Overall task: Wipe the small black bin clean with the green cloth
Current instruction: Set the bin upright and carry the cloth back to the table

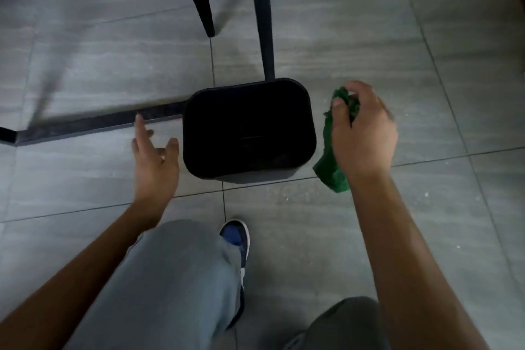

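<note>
Two bare arms reach down over a floor (369, 37) of large grey tiles with thin dark joints, streaked lightly like stone; pale specks and crumbs lie scattered on the tiles near the right arm. A black strip (93, 123) runs across the floor from the left edge up to the bin. Dark chair legs (262, 17) stand behind the bin, one of them coming down right at its far rim. The light is dim.

The bin (249, 129) stands upright on the floor between the two hands, seen from above. It is small, black, square with rounded corners, open at the top, and its inside is too dark to make out.

The left hand (154, 162) hovers just beside the bin's left wall, fingers spread and straight, its grip apart and holding nothing. The right hand (365, 133) is just to the right of the bin, its grip clamped on the green cloth (331, 170), which is bunched at the fingertips and hangs down below the palm.

Below, grey trousers (176, 287) and a blue shoe (237, 239) show.
</note>
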Action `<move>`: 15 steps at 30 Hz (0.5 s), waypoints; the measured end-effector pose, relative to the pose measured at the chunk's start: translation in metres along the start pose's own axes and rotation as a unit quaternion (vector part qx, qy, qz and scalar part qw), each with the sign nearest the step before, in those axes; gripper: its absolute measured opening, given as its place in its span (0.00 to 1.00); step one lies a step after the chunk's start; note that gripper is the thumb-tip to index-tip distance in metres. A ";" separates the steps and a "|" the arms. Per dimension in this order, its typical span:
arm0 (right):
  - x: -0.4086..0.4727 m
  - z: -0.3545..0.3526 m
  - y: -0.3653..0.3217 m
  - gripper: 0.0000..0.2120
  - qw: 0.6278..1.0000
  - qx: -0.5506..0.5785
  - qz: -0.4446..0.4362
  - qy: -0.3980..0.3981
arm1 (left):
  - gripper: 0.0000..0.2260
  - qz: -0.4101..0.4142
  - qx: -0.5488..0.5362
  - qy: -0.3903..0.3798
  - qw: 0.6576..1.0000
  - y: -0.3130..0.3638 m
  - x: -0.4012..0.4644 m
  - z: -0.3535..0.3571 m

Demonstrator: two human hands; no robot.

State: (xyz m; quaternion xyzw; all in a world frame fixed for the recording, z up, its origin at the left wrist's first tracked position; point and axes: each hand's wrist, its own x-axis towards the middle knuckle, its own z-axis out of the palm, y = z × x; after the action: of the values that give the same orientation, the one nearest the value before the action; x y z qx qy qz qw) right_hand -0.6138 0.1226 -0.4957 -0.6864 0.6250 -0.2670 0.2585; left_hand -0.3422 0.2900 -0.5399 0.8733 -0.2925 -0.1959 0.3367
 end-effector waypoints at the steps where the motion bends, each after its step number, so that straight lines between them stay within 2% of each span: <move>1: -0.008 -0.012 -0.011 0.15 1.000 0.017 0.007 -0.009 | 0.32 -0.001 0.003 0.004 1.000 0.013 -0.008 -0.013; 4: -0.031 -0.047 -0.043 0.14 0.990 0.120 0.053 -0.044 | 0.29 0.018 -0.020 -0.065 0.998 0.058 -0.037 -0.043; 6: -0.045 -0.072 -0.068 0.13 0.973 0.200 0.096 -0.063 | 0.29 0.023 -0.041 -0.184 0.982 0.096 -0.059 -0.061; 8: -0.058 -0.097 -0.097 0.13 0.943 0.288 0.146 -0.081 | 0.31 -0.031 -0.106 -0.318 0.942 0.135 -0.076 -0.072; 10: -0.070 -0.123 -0.125 0.14 0.899 0.376 0.202 -0.100 | 0.32 -0.150 -0.265 -0.411 0.859 0.176 -0.096 -0.082; 11: -0.076 -0.137 -0.138 0.14 0.872 0.417 0.231 -0.109 | 0.33 -0.196 -0.344 -0.431 0.810 0.195 -0.105 -0.089; 12: -0.081 -0.151 -0.149 0.14 0.846 0.451 0.259 -0.115 | 0.33 -0.214 -0.392 -0.439 0.779 0.211 -0.113 -0.096; 13: -0.086 -0.164 -0.159 0.15 0.827 0.473 0.281 -0.119 | 0.32 -0.218 -0.414 -0.441 0.766 0.225 -0.121 -0.105; 15: -0.095 -0.189 -0.177 0.15 0.807 0.488 0.303 -0.135 | 0.31 -0.216 -0.414 -0.437 0.769 0.248 -0.134 -0.125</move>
State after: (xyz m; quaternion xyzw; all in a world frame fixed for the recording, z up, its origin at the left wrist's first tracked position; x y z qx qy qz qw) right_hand -0.6234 0.2283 -0.2410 -0.2745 0.5472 -0.3500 0.7090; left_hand -0.4694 0.2856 -0.2595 0.5097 -0.1024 -0.7258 0.4506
